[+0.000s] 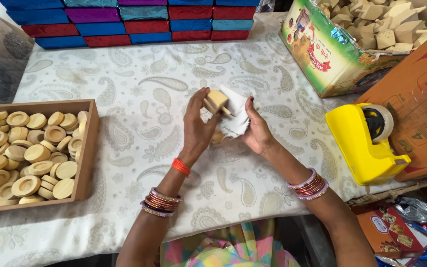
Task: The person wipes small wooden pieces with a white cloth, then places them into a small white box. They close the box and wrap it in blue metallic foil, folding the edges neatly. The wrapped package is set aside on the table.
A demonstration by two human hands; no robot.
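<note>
- Head view, only one camera. Centre of frame: left hand (pixel 197 126) pinches a small wooden block (pixel 217 100), fingers curled round it, thumb on the near face. Closed grip, block tilted up off the table.
- Right hand (pixel 257 129) just right of it, holding a white cloth (pixel 235 114) bunched against the block. Fingers folded on the cloth, not spread. Looks like the cloth is pressed to the block's right side to wipe it; the left hand steadies it for that.
- Another small wooden piece shows under the cloth, between the wrists; too hidden to say what.
- Left of frame: wooden tray (pixel 88 148) full of round wooden discs (pixel 25 158), within easy reach of the left hand.
- Upper right: open carton (pixel 322 59) heaped with pale wooden blocks (pixel 381 24), same kind as the held one, probably the supply.
- Right edge: yellow tape dispenser (pixel 364 143) on the table, beside a brown box (pixel 421 113).
- Top: stacked coloured boxes (pixel 139 22), red, blue, purple, teal, well apart from the hands.
- All on a paisley cloth table (pixel 139 99).
</note>
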